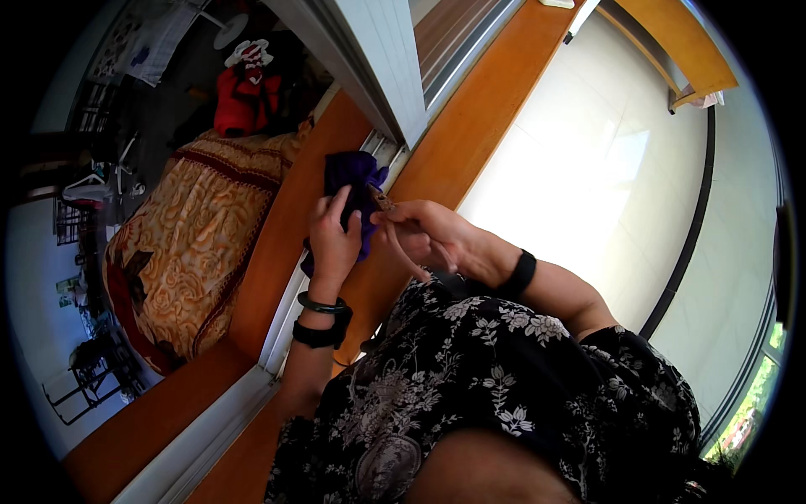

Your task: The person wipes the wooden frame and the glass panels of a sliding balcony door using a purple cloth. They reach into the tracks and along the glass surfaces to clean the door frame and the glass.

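Observation:
My left hand (334,236), with a dark bangle and a black band on its wrist, holds a bunched dark purple cloth (345,169) over the window track. Its index finger and thumb lie on the folds; the other fingers are partly hidden. Close to its right, my right hand (425,236) grips a hand tool (383,200) with a rusty brown metal pivot and curved pinkish handles. It looks like scissors or pliers; which one, I cannot tell. The tool's tip meets the cloth and its end is hidden in the folds.
An orange-brown wooden sill (466,135) runs along both sides of the white sliding-window track (277,346). A pale window frame (393,82) stands just beyond my hands. Left of the sill lies a floral-patterned bedcover (195,220) with a red bag (239,104) behind it. A glossy pale tiled floor (579,145) is at right.

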Demonstrator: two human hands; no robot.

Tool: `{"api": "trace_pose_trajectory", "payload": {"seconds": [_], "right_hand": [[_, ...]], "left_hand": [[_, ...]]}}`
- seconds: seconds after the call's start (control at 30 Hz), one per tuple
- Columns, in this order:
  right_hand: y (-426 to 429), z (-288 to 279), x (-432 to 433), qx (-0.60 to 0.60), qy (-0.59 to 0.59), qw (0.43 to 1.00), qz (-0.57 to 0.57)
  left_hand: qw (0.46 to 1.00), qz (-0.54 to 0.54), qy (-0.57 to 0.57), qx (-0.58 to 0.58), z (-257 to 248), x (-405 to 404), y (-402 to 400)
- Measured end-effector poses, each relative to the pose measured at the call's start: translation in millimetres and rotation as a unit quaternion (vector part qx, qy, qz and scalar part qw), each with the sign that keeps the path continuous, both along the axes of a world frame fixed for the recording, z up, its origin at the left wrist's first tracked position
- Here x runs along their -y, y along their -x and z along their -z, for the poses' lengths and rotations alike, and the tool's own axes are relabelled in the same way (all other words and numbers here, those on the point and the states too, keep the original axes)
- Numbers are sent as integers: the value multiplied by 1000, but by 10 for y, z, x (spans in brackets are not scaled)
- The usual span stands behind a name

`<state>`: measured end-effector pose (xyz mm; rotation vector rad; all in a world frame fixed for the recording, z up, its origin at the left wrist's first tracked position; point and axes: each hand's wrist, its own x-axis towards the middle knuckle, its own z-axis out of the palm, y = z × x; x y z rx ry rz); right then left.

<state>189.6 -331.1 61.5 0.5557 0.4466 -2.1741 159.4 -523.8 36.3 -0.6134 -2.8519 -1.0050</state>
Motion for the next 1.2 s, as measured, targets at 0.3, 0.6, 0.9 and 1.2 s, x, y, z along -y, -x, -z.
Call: {"api": "trace_pose_trajectory", "payload": {"seconds": [0.3,0.6,0.9,1.2], "right_hand": [[29,123,285,-30,-29,995,88],[225,264,288,-73,-96,976,179],[164,258,824,4,-188,960,210],[317,178,486,-39,-164,975,144]], "left_hand": [[999,4,29,-19,63,-51,-70],[845,-58,-357,394,-531,-247,-265],[939,-32,-125,318,-524,-20,-387],[879,50,-133,454,-811,-203,-10]]}}
